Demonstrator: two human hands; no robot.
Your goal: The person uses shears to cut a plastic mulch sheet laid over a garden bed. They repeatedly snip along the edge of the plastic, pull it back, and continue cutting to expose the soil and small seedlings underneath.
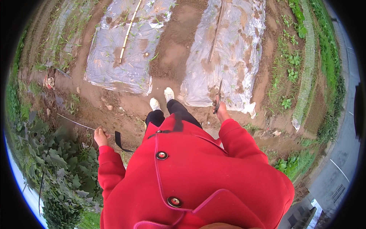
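Note:
My right hand (pixel 222 110) grips a pair of dark metal scissors (pixel 218 98). Their blades point away from me over the near end of the right plastic-covered bed (pixel 197 83). Out to my left, my left hand (pixel 102 135) is closed around a thin pale stick or wire (pixel 75 122), which reaches out towards the leafy plants. Between my shoes and the scissors lies the corner of that plastic film. The other film-covered bed (pixel 114 75) lies ahead on the left, with small green shoots coming through it.
A bamboo pole (pixel 127 35) rests on the left film, a darker rod (pixel 215 34) on the right one. A bare soil furrow (pixel 175 43) runs between the beds. Broad-leaved plants (pixel 61 154) crowd the left side. Far right, a paved road (pixel 340 160) passes. A black strap (pixel 119 140) hangs near my left hand.

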